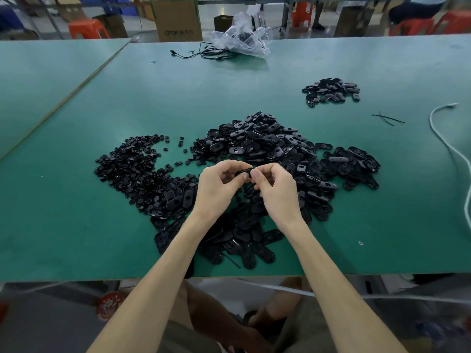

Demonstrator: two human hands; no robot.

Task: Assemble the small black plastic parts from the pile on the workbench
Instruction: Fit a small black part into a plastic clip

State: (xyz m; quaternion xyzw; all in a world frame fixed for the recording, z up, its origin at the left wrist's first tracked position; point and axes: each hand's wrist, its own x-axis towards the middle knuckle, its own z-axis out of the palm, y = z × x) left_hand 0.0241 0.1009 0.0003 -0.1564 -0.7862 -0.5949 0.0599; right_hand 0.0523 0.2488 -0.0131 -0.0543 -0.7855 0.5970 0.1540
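Note:
A big pile of black oval plastic parts (260,146) covers the middle of the green workbench (76,225), with a heap of small round black parts (132,169) to its left. My left hand (219,184) and my right hand (275,187) meet above the pile and pinch one small black part (244,172) between their fingertips. Most of that part is hidden by my fingers. A smaller separate heap of black oval parts (331,91) lies at the far right.
A crumpled clear plastic bag (242,36) with black cables (204,53) lies at the far edge. A white cable (453,149) curves along the right side, near two thin black ties (387,119). Cardboard boxes and orange stools stand beyond the bench.

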